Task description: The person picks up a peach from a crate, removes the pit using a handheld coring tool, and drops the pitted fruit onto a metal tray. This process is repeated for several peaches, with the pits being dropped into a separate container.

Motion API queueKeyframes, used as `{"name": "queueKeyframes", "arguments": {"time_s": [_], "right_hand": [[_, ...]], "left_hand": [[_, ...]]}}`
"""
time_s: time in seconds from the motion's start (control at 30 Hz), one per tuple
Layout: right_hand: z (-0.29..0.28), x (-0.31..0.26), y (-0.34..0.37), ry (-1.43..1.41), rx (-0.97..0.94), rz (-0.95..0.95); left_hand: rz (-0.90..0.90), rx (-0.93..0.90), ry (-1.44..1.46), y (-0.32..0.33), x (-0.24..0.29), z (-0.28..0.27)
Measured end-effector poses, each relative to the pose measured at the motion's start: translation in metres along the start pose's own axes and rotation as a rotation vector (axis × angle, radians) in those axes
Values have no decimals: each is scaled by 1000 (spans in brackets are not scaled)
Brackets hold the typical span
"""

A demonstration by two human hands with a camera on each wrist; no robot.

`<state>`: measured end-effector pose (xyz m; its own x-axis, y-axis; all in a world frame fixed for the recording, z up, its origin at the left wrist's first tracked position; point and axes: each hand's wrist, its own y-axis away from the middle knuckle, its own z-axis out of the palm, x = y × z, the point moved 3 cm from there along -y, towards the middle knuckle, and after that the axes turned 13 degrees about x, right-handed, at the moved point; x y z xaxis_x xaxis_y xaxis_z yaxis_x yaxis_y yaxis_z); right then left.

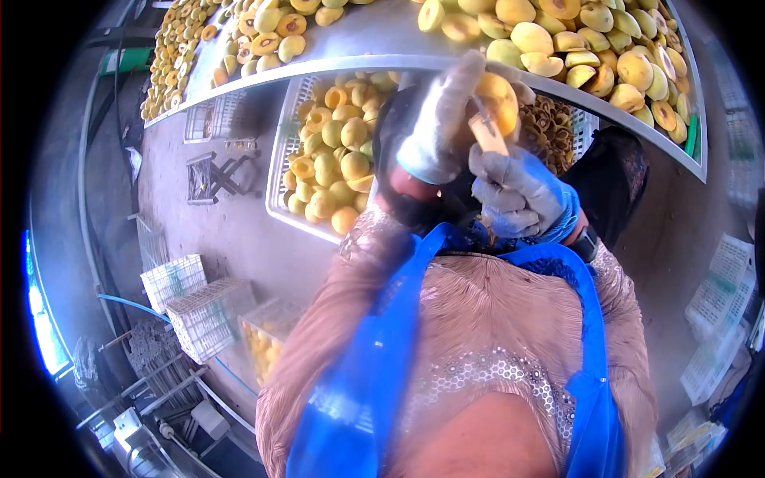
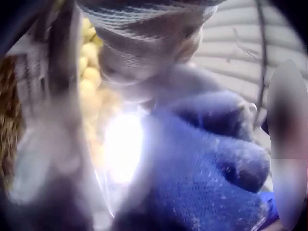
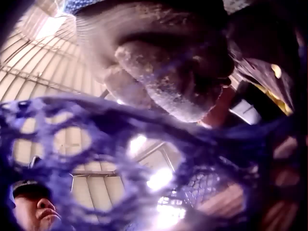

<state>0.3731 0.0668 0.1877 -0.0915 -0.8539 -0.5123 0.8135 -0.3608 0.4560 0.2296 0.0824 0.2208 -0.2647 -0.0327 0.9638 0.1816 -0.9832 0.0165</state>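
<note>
The person's left hand (image 1: 448,115), in a pale glove, holds a rounded yellow peach (image 1: 504,99) out in front of the body, below the edge of the metal table (image 1: 351,64). The right hand (image 1: 519,195), in a grey-blue glove, has its fingers curled tightly round a wooden-handled tool (image 1: 488,135). The tool's long axis runs away from the chest, tilted slightly to the left, with its narrow dark end pointing at the peach and meeting its near side. The tool lies between the two hands, the right nearer the body, the left farther out; the peach sits just right of the left palm. A white crate (image 1: 279,195) of peaches stands left of the hands. Neither wrist view shows the tool clearly.
</note>
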Motion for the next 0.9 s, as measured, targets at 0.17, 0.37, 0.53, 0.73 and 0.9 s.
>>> {"name": "queueKeyframes", "arguments": {"time_s": [0.17, 0.37, 0.53, 0.73, 0.9], "right_hand": [[-23, 6, -7, -207, -121, 103], [-100, 33, -19, 213, 405, 175], [-102, 30, -27, 361, 487, 181], [-91, 17, -31, 318, 448, 115], [-90, 9, -21, 331, 492, 47]], "left_hand": [[243, 432, -128, 2, -19, -42], [238, 1189, -873, 31, -33, -232], [-404, 699, -1826, 13, -52, -318], [669, 379, -1398, -136, 34, -180], [355, -105, -1534, -204, -18, -106]]}}
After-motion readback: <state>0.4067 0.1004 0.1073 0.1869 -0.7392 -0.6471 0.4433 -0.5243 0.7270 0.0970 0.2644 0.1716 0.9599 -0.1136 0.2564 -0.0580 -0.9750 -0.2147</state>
